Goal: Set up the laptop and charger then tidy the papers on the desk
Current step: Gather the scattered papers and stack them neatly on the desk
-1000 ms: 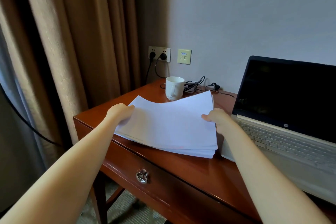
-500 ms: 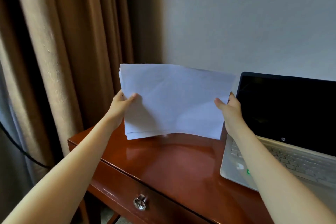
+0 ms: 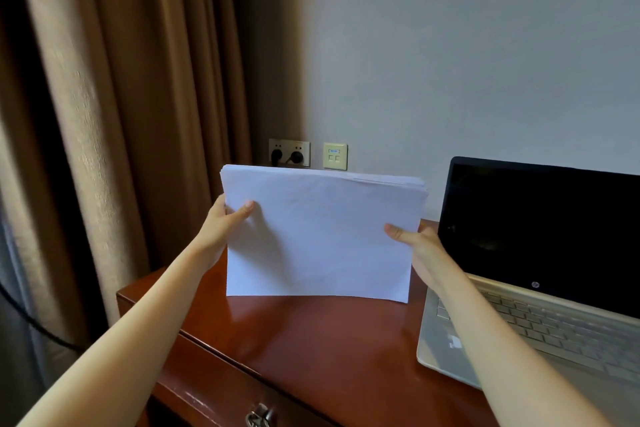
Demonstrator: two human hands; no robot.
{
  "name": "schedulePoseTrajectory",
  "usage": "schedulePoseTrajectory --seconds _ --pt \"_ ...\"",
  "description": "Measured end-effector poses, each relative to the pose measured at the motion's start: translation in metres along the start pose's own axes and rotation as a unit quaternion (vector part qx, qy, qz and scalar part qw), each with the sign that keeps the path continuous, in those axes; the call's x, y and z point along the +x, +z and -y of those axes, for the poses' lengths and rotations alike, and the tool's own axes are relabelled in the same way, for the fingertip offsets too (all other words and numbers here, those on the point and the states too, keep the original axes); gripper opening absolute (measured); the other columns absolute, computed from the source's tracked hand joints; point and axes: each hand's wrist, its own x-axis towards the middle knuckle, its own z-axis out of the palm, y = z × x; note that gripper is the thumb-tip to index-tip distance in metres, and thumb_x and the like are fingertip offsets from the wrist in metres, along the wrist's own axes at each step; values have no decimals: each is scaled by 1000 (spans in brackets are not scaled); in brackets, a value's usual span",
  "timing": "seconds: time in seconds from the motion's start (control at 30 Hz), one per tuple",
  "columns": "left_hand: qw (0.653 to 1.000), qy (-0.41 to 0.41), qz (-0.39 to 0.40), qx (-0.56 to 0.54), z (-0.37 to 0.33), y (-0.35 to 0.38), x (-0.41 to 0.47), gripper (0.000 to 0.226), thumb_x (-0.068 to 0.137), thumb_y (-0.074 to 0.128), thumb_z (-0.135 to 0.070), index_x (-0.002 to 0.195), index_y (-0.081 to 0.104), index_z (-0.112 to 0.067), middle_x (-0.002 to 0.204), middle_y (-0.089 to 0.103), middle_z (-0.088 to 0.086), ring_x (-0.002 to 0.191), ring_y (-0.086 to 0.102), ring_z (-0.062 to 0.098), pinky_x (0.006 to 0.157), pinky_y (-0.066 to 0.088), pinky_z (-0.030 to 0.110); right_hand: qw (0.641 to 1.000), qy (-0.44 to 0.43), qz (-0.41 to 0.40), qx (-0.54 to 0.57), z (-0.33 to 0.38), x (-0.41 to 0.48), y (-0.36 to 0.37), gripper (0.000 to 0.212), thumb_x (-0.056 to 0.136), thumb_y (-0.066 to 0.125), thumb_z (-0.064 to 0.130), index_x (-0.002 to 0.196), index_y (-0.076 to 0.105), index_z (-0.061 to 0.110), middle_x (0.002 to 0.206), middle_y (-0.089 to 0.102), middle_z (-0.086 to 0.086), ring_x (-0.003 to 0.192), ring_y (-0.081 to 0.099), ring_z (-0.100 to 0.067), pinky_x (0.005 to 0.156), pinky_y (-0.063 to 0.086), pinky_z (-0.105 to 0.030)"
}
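Note:
A stack of white papers (image 3: 322, 236) stands upright on its long bottom edge on the brown wooden desk (image 3: 311, 340). My left hand (image 3: 225, 222) grips its left side, thumb on the front sheet. My right hand (image 3: 415, 246) grips its right side the same way. An open laptop (image 3: 540, 253) with a dark screen sits on the desk just right of the papers. Two black plugs sit in a wall socket (image 3: 289, 152) behind the papers. The charger and whatever lies behind the sheets are hidden.
Brown curtains (image 3: 121, 114) hang at the left, close to the desk's left edge. A second wall plate (image 3: 335, 156) is beside the socket. A drawer with a metal ring handle (image 3: 258, 416) is under the desk's front edge.
The papers went from lying flat on the desk to lifted upright in both hands, and now their bottom edge rests on the desk. The stack hides the mug and cables.

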Motion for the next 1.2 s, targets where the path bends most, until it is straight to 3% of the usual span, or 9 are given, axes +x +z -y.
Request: schedulePoseTrajectory --seconds 0.13,0.4,0.5,0.57,0.63,0.73,0.87,1.03,1.2 --pt "1000 -17 -13 10 4 4 -3 36 96 51 -18 130 44 -10 115 60 6 99 61 23 87 48 40 997 6 -21 -67 1 -2 7 17 79 72 12 93 64 18 103 68 -5 94 64 -23 77 50 -30" --pt "993 -78 14 86 2 -5 -19 21 83 69 -29 99 61 -18 98 70 2 84 68 19 68 54 28 982 18 -169 77 -2 -2 10 17 83 68 12 98 59 11 94 64 -3 82 61 -22 78 51 -35" --pt "993 -110 -7 -35 5 0 -22 24 81 71 -21 103 64 -14 104 70 7 92 67 25 86 53 38 972 40 -188 136 -11 0 10 26 81 71 16 106 61 12 112 63 -6 104 60 -28 94 47 -42" --pt "983 -105 -22 -146 0 14 -23 18 85 65 -13 103 63 -14 104 68 5 87 67 20 80 54 33 965 45 -203 160 -19 -2 15 20 78 74 18 96 63 18 119 63 -5 110 59 -28 98 46 -45" --pt "966 -95 -22 -239 -9 37 -24 18 90 60 -17 107 62 -14 106 68 3 88 67 18 69 57 27 958 69 -165 224 -30 -5 27 20 83 68 20 103 63 19 112 68 -6 102 63 -26 91 49 -46" --pt "966 -79 -49 -242 -21 65 -22 39 87 65 -21 124 56 -14 120 63 3 107 61 25 91 51 39 943 98 -44 314 -39 -14 44 16 94 52 18 106 62 14 92 72 -2 91 63 -21 82 49 -38" --pt "975 -39 -124 -180 -46 67 -13 31 83 69 -10 113 60 -10 102 65 6 86 62 23 77 52 34 976 90 -71 184 -30 -17 23 29 80 64 -3 107 63 5 108 66 -11 102 61 -30 98 45 -43" --pt "991 -1 -112 -73 -62 62 -6 14 80 71 -5 72 61 -11 65 60 4 57 57 17 52 47 24 996 34 -17 -80 -10 -17 1 21 84 63 0 102 64 12 98 70 -3 86 65 -16 79 51 -28" --pt "995 22 -73 -62 -69 75 -11 17 79 72 -5 70 61 -13 62 60 3 54 57 16 49 48 20 996 -66 -41 -44 20 -3 25 27 90 52 -5 116 56 3 109 62 -8 96 60 -23 82 49 -27"
